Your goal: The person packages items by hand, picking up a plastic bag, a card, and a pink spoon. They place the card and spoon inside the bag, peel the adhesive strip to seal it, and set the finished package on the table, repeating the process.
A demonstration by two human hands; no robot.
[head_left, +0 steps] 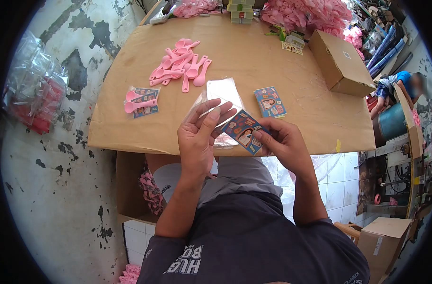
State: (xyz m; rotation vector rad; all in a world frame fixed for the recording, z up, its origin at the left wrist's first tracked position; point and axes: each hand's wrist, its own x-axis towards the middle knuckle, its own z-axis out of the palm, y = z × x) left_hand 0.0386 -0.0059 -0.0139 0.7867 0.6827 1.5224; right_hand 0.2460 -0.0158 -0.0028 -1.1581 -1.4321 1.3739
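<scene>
the right hand (284, 142) is clamped on a blue printed card (246, 132), thumb on its face and fingers behind, over the near edge of the counter (315, 109). the card is tilted, its far corner close to the fingertips of the left hand (197, 137). that left hand is half curled, its fingers spread and its thumb leaning toward them; whether it pinches any clear film, i cannot tell.

under and beyond the hands lie clear plastic sleeves (220, 88), with a stack of matching cards (271, 102) to their right. a loose pile of pink spoons (180, 64) sits farther off to the left, and nearer, on the left, two pink spoons lie over a similar card in what looks like clear wrap.

for good handling, i judge a light pinch near one edge best, so the card stays flat and its print unmarked. the thin film probably clings, so one layer at a time, parted with a dry fingertip, should serve better than force, which could crease a corner.
</scene>
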